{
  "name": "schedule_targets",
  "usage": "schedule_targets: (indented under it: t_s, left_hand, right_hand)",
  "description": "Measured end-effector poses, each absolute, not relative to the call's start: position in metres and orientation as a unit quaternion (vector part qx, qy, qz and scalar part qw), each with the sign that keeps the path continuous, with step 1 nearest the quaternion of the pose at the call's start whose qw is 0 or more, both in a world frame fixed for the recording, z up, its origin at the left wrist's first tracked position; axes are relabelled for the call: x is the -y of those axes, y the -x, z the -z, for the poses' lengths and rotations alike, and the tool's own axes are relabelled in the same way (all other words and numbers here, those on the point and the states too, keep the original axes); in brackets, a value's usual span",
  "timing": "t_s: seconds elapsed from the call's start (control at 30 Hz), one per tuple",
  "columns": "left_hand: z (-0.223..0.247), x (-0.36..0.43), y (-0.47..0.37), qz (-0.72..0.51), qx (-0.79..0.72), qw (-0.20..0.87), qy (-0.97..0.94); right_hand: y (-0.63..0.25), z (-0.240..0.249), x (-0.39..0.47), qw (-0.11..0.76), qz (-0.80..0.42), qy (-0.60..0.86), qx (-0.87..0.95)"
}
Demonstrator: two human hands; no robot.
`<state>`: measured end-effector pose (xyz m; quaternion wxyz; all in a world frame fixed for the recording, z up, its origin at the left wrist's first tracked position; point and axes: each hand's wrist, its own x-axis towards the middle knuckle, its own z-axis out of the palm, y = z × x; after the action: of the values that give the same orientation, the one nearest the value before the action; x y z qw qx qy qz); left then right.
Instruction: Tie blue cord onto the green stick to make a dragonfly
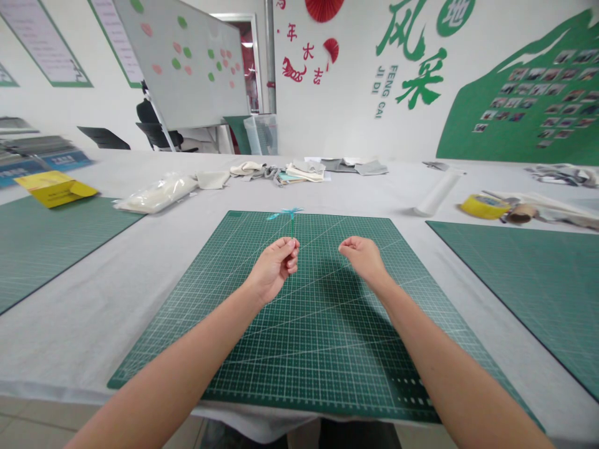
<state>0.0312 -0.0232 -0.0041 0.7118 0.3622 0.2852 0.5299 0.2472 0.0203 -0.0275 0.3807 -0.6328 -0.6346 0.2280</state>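
Observation:
My left hand (276, 268) pinches the thin green stem of a small light-blue flower-like piece (291, 214), whose blue petals spread out above my fingers. To the right, my right hand (365, 257) is raised with its thumb and fingertips pressed together; whatever lies between them, if anything, is too small to make out. The two hands are apart, over a green cutting mat (299, 349) with a white grid.
More green mats lie at the left (60, 231) and right (538, 280). Behind are a yellow envelope (56, 189), a plastic-wrapped pack (156, 193), cloth scraps (304, 169), a white roll (438, 193) and yellow tape (484, 206).

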Motion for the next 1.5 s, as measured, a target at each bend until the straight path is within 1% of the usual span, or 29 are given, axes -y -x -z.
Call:
schedule_targets:
  t_s: [0.2, 0.43, 0.57, 0.67, 0.77, 0.83, 0.9, 0.97, 1.03, 1.13, 1.2, 1.27, 1.33, 1.5]
  left_hand:
    - [0.003, 0.024, -0.031, -0.532, -0.299, 0.703, -0.365]
    - [0.003, 0.023, -0.030, -0.542, -0.314, 0.679, -0.383]
    - [0.000, 0.023, -0.029, -0.542, -0.323, 0.663, -0.402]
    - [-0.004, 0.025, -0.029, -0.534, -0.341, 0.653, -0.416]
    - [-0.006, 0.026, -0.030, -0.523, -0.346, 0.648, -0.432]
    - [-0.007, 0.027, -0.030, -0.515, -0.345, 0.650, -0.439]
    - [-0.008, 0.028, -0.031, -0.507, -0.344, 0.653, -0.445]
    - [-0.008, 0.029, -0.031, -0.500, -0.341, 0.655, -0.453]
    - [-0.008, 0.030, -0.033, -0.491, -0.339, 0.656, -0.463]
    - [-0.005, 0.031, -0.036, -0.473, -0.338, 0.655, -0.483]
    - [-0.003, 0.032, -0.039, -0.461, -0.352, 0.644, -0.498]
    - [-0.002, 0.032, -0.040, -0.459, -0.381, 0.617, -0.514]
    - [-0.002, 0.033, -0.040, -0.460, -0.402, 0.591, -0.526]
    - [-0.005, 0.033, -0.040, -0.468, -0.399, 0.592, -0.521]
  right_hand:
    - [-0.254, 0.030, -0.027, 0.332, -0.163, 0.676, 0.637]
    - [-0.264, 0.033, -0.030, 0.285, -0.122, 0.719, 0.622]
    - [-0.270, 0.033, -0.029, 0.260, -0.122, 0.718, 0.634]
    - [-0.273, 0.031, -0.028, 0.261, -0.121, 0.705, 0.648]
    - [-0.273, 0.025, -0.026, 0.301, -0.032, 0.703, 0.643]
    - [-0.270, 0.019, -0.023, 0.374, 0.035, 0.675, 0.635]
    - [-0.262, 0.012, -0.017, 0.465, 0.053, 0.615, 0.635]
    - [-0.248, 0.007, -0.008, 0.533, 0.008, 0.543, 0.649]
    - [-0.228, 0.004, 0.004, 0.551, -0.103, 0.477, 0.676]
    - [-0.199, 0.005, 0.019, 0.528, -0.315, 0.410, 0.674]
    - [-0.187, 0.007, 0.025, 0.490, -0.406, 0.378, 0.673]
    - [-0.182, 0.009, 0.027, 0.459, -0.430, 0.391, 0.671]
    - [-0.184, 0.011, 0.026, 0.443, -0.422, 0.427, 0.666]
    - [-0.189, 0.015, 0.023, 0.465, -0.421, 0.461, 0.628]
